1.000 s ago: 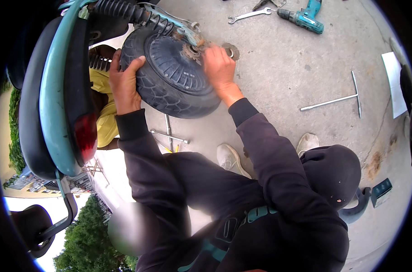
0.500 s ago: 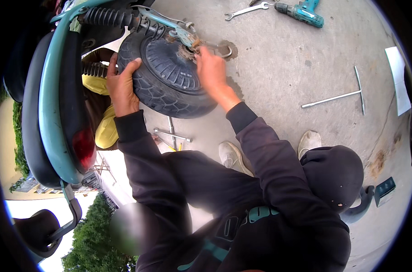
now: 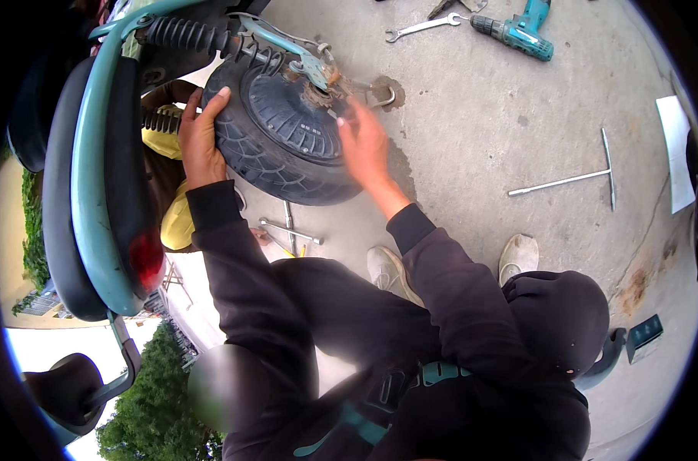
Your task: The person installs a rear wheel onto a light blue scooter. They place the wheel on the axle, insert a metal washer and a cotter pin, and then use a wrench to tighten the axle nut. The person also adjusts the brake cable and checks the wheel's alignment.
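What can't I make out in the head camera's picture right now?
In the head view:
- Wheel: far side hidden by its near side.
- Right hand: fingers blurred, contact unclear.
- Teal drill: handle end cut off by top edge.
- Yellow fabric: partly hidden behind the scooter.

The right hand (image 3: 367, 154) is looking blurry. Some fingers of the left hand (image 3: 202, 152) are hiding. The top edge is cutting into the drill (image 3: 527, 35). The bike (image 3: 95, 177) is covering most of another person (image 3: 177, 221).
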The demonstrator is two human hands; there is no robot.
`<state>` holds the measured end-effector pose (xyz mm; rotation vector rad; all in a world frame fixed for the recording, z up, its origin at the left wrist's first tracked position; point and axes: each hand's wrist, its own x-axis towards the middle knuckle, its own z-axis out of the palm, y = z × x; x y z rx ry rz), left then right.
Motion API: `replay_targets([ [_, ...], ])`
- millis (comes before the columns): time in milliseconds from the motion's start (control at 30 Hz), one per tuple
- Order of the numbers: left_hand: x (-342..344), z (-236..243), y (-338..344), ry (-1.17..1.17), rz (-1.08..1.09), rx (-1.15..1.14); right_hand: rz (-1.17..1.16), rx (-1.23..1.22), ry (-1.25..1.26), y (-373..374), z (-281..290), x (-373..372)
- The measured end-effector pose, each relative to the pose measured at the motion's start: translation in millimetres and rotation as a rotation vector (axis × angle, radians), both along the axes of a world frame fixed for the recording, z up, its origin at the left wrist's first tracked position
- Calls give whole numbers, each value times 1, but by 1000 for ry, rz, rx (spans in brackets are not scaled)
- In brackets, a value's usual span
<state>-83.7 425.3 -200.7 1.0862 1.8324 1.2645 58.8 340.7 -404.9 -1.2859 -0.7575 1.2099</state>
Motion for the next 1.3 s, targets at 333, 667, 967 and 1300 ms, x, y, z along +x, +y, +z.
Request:
replay_targets([
  [333, -3, -9, -19, -188, -132, 19, 70, -810, 1063, -33, -60, -17],
  [667, -5, -25, -43, -389, -84, 82, 35, -902, 1350, -37, -64, -22],
  [967, 1, -20, -35, -242, -191, 116, 37, -720, 1462, -37, -37, -37],
  [1300, 107, -58, -112, 732, -408, 499, 131, -553, 1550, -37, -74, -46],
])
